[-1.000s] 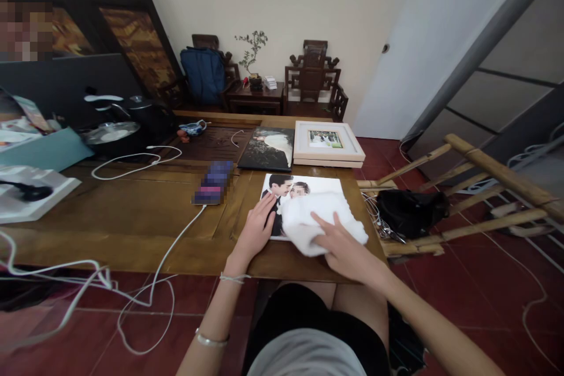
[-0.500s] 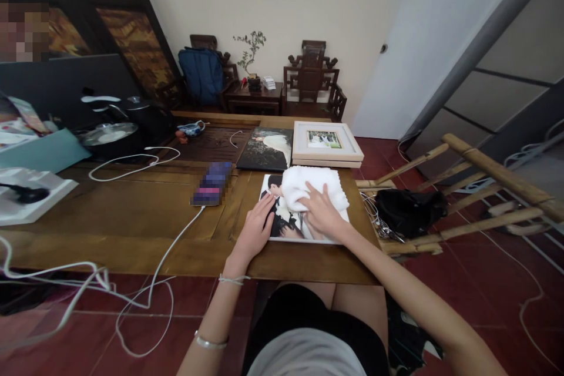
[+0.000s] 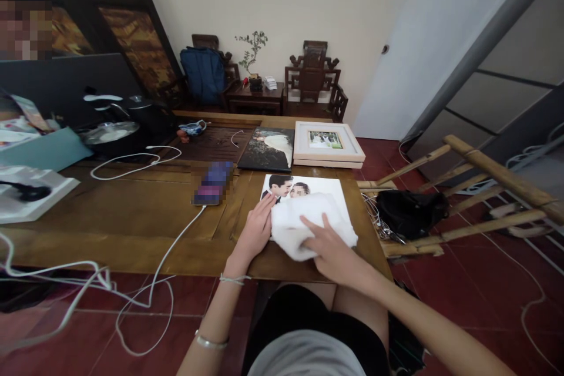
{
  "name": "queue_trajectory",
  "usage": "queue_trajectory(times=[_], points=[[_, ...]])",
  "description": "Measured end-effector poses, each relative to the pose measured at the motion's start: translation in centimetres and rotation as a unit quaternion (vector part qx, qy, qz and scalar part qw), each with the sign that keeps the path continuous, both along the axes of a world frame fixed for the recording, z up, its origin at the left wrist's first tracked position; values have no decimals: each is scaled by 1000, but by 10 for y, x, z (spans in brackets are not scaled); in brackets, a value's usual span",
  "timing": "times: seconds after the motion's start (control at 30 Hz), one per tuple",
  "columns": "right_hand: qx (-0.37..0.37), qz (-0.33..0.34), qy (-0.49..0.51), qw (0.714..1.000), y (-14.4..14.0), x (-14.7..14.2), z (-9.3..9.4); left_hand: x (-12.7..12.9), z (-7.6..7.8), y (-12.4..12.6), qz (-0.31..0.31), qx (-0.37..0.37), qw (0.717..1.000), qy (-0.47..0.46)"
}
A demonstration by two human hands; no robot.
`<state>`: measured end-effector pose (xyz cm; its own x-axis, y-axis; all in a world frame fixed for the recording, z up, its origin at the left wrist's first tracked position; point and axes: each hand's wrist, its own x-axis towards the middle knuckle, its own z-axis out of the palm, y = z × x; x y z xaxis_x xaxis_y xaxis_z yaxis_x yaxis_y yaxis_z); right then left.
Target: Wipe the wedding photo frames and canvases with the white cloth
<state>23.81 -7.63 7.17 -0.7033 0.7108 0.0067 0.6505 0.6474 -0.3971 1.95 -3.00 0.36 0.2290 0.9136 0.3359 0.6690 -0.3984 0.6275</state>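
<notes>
A white towel, folded into a pad, lies across the lower part of a photo panel showing a couple. My right hand grips the towel from above, fingers spread over it and partly sunk in its folds. Flat along the panel's left edge rests my left hand, fingers stretched out and holding nothing. The panel's top strip shows, while the towel hides most of its lower half. Panel and towel are near the front edge of the wooden table.
Behind the panel are a dark photo panel and stacked picture frames. A phone on a white cable lies to the left. A kettle and pot stand farther left. To the right is a bamboo chair holding a black bag.
My right hand has drawn the towel from the panel's upper part down toward me, uncovering the pictured heads. My left hand has stayed at the left edge.
</notes>
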Motion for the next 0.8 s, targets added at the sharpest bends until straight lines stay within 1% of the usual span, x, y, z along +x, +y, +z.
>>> queue_trajectory(times=[0.17, 0.27, 0.37, 0.43, 0.5, 0.57, 0.63, 0.8], points=[[35, -51, 3, 998, 73, 0, -6, 1, -1, 0, 3, 9, 1000, 1], [53, -70, -2, 996, 108, -6, -7, 0, -4, 1, 0, 14, 1000, -1], [57, -92, -7, 994, 128, -13, -7, -1, -6, 1, -2, 23, 1000, -7], [57, -101, -7, 993, 130, -16, -7, -2, -7, 2, -3, 23, 1000, -7], [57, -105, -8, 993, 123, -19, -7, -1, -6, 2, -3, 21, 1000, -5], [57, -100, -16, 993, 105, -20, -7, 0, -4, 1, -4, 22, 1000, -6], [60, -86, -30, 994, 78, -20, -7, 0, -1, 0, -4, 21, 1000, -9], [60, -25, -46, 997, -2, -19, -7, 1, 3, -1, 2, -3, 1000, -5]])
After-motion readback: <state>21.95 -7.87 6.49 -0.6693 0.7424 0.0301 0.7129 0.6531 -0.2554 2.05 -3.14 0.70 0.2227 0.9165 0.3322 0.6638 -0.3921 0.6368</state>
